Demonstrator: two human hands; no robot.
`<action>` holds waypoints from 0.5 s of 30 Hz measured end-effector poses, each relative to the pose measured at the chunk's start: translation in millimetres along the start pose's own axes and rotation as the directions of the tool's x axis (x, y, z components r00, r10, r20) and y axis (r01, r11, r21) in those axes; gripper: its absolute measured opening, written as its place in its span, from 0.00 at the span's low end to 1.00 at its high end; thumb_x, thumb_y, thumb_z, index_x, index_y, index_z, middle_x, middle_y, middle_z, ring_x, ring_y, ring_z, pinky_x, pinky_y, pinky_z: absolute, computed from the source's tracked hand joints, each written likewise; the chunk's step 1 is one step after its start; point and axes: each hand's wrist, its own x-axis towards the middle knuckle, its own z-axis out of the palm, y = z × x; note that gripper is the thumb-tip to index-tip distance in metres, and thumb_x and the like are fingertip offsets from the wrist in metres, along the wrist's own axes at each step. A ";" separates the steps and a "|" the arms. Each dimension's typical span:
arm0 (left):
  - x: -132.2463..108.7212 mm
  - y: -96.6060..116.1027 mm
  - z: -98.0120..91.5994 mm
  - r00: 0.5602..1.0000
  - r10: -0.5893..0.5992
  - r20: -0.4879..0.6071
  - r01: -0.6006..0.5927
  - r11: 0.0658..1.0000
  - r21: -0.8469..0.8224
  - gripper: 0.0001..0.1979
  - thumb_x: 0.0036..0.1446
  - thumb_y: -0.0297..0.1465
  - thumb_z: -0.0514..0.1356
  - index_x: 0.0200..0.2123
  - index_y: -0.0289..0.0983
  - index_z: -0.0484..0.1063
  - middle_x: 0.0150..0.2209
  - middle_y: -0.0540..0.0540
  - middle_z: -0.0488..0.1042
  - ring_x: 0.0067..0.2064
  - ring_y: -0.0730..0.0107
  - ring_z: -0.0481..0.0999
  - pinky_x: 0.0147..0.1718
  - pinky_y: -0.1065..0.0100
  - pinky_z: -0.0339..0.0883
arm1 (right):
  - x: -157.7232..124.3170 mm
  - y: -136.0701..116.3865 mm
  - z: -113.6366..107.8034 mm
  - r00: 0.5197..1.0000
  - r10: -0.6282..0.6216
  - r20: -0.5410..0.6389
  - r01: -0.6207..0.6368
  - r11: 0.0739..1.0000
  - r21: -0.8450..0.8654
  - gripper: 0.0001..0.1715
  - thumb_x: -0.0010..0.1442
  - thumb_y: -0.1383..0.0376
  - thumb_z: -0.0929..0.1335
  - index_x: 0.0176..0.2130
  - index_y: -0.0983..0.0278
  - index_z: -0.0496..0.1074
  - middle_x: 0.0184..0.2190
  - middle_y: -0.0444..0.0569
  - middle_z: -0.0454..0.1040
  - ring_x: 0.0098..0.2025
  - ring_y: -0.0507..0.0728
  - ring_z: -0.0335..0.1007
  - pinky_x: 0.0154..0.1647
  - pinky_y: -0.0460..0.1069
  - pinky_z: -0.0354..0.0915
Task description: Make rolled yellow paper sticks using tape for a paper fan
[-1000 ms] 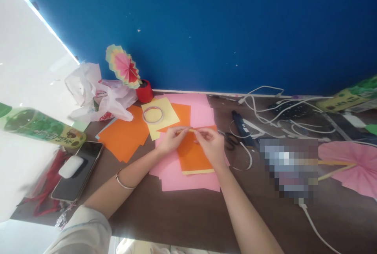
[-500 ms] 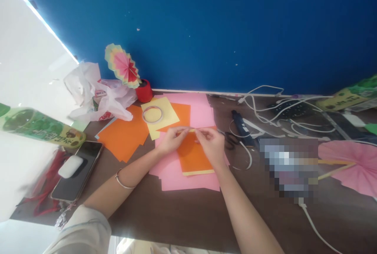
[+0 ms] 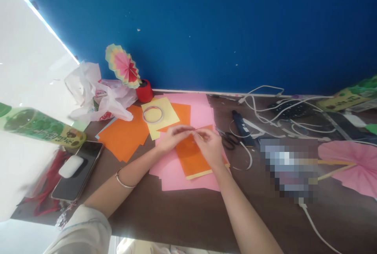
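Observation:
My left hand (image 3: 176,136) and my right hand (image 3: 209,144) meet at the top edge of an orange sheet (image 3: 191,158), their fingers pinched on it. A yellow edge shows beneath the sheet at its bottom. Under it lie several pink sheets (image 3: 173,181). Just behind my left hand, a roll of tape (image 3: 161,116) rests on yellow paper (image 3: 173,117). More orange paper (image 3: 123,140) is spread to the left. Black-handled scissors (image 3: 230,140) lie right of my right hand.
A paper fan (image 3: 122,65) leans from a red pot (image 3: 145,92) beside a plastic bag (image 3: 113,99). At left are a bottle (image 3: 44,126) and phone (image 3: 72,187) with a white case (image 3: 70,166). White cables (image 3: 256,108) and a pink fan (image 3: 353,163) are at right.
The orange sheet has turned slightly, its lower edge swinging toward the right and now tilted. Both hands have shifted a little, with the fingers closer together at the top edge.

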 end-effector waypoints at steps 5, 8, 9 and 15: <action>0.7 -1.4 3.7 0.998 -0.023 -0.059 0.030 0.992 0.121 0.14 0.57 0.33 0.55 0.46 0.36 0.71 0.48 0.42 0.74 0.50 0.62 0.72 0.51 0.60 0.63 | -1.8 -0.5 2.4 0.997 0.064 0.031 -0.066 0.996 0.063 0.14 0.50 0.57 0.70 0.32 0.66 0.75 0.28 0.51 0.77 0.26 0.56 0.73 0.30 0.52 0.72; 0.4 -2.2 3.8 0.998 0.000 -0.055 0.008 0.990 0.140 0.14 0.58 0.34 0.55 0.46 0.37 0.71 0.48 0.42 0.74 0.51 0.62 0.72 0.52 0.59 0.62 | -0.7 4.7 0.8 0.996 0.085 0.013 -0.085 0.993 0.085 0.16 0.49 0.58 0.71 0.35 0.67 0.75 0.29 0.51 0.77 0.27 0.57 0.74 0.31 0.53 0.74; 0.3 -2.5 3.5 0.999 0.000 -0.055 0.008 0.991 0.134 0.14 0.58 0.34 0.55 0.46 0.37 0.71 0.48 0.42 0.74 0.51 0.62 0.72 0.53 0.59 0.62 | 0.1 6.6 -0.1 0.997 0.083 0.003 -0.083 0.993 0.081 0.17 0.49 0.58 0.71 0.36 0.67 0.75 0.28 0.50 0.76 0.27 0.57 0.74 0.31 0.53 0.74; 0.4 -5.0 2.2 0.997 -0.023 -0.073 0.028 0.997 0.077 0.15 0.58 0.33 0.55 0.47 0.35 0.69 0.49 0.40 0.73 0.51 0.62 0.72 0.53 0.60 0.63 | 5.1 10.7 -6.5 0.996 0.040 -0.082 -0.033 0.996 0.081 0.16 0.47 0.56 0.72 0.31 0.66 0.74 0.27 0.50 0.76 0.28 0.57 0.74 0.26 0.51 0.74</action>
